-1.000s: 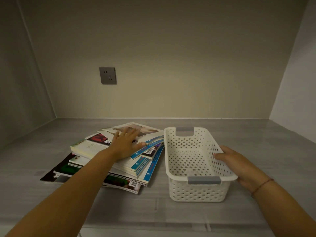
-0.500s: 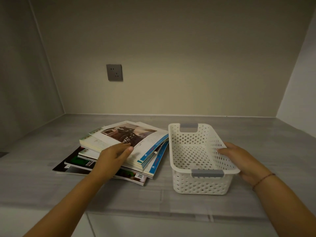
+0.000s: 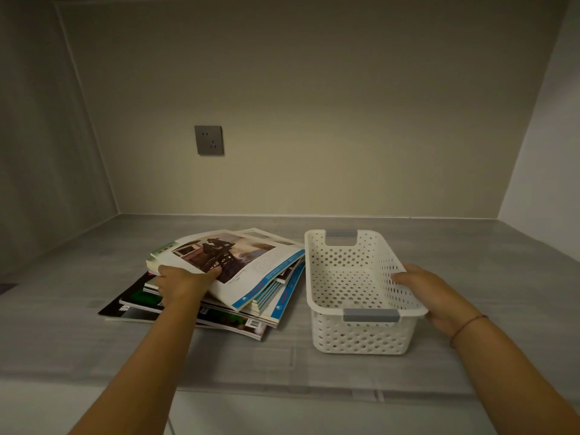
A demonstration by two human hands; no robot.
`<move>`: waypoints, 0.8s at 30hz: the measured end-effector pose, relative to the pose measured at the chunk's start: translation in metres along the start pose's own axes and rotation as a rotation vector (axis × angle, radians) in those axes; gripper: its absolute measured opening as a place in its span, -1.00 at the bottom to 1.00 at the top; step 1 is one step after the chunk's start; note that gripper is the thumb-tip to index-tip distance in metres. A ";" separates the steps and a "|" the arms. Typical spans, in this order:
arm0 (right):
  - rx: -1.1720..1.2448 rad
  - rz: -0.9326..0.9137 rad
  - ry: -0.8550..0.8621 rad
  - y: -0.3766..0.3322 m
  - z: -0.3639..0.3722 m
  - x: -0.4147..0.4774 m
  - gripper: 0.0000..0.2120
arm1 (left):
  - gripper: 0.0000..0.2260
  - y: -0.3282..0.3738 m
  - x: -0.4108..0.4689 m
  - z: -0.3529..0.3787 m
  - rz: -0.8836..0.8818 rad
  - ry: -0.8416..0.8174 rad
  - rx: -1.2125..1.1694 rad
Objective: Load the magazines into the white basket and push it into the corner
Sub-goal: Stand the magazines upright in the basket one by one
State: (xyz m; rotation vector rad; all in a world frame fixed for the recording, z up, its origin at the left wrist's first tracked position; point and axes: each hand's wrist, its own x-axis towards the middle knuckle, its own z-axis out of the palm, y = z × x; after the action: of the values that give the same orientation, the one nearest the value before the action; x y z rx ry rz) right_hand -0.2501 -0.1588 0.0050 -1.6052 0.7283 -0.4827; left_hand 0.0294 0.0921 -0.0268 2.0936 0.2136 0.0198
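A loose stack of magazines (image 3: 266, 306) lies on the grey countertop left of centre. My left hand (image 3: 183, 282) grips the near edge of the top magazine (image 3: 238, 262), thumb on its cover, and that edge is lifted off the pile. To the right stands the white perforated basket (image 3: 361, 335) with grey handle inserts, empty inside. My right hand (image 3: 430, 291) holds the basket's right rim, fingers curled over it into the inside.
The grey countertop (image 3: 470, 252) runs back to a beige wall with a grey power socket (image 3: 208, 140). Side walls close the alcove at left and right, forming two back corners. The counter's front edge (image 3: 282, 389) lies just below the basket.
My left hand slid from the top of the pile back to its near edge and took hold of the top magazine, lifting it slightly. The right hand stayed on the basket rim.
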 end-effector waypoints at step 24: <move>0.038 -0.017 -0.020 0.004 0.000 0.005 -0.81 | -0.76 0.073 -0.038 -0.049 0.386 -0.113 -0.640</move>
State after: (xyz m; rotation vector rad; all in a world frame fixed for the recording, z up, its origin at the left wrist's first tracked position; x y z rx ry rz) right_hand -0.2477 -0.1624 0.0007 -1.5802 0.6870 -0.4899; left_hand -0.0024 0.0918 0.0634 1.4631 -0.2430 0.1779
